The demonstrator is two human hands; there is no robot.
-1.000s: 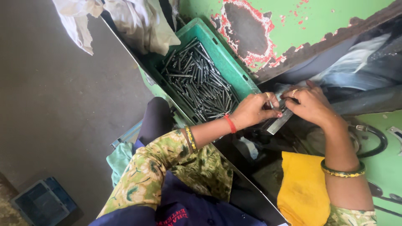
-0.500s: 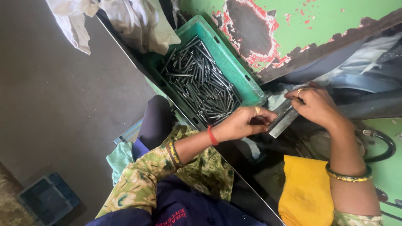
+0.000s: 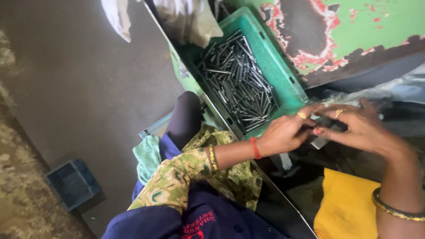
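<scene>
My left hand [image 3: 285,132], with a gold ring and a red thread at the wrist, meets my right hand [image 3: 363,128] just right of a green plastic crate [image 3: 287,84]. Between the fingertips of both hands is a small grey metal piece [image 3: 320,142]; most of it is hidden by the fingers. The crate holds several dark metal rods [image 3: 237,84] lying loose in a heap. My right wrist wears a green and gold bangle [image 3: 392,208].
A yellow cloth [image 3: 345,206] lies below my right hand. A green machine panel with chipped paint [image 3: 354,31] stands behind the crate. White cloth [image 3: 190,17] hangs at the top. A small blue crate [image 3: 73,183] sits on the grey floor at left.
My left hand has closed in on my right hand and the metal piece, and both hands have drawn closer to the crate's near corner. The view has shifted slightly.
</scene>
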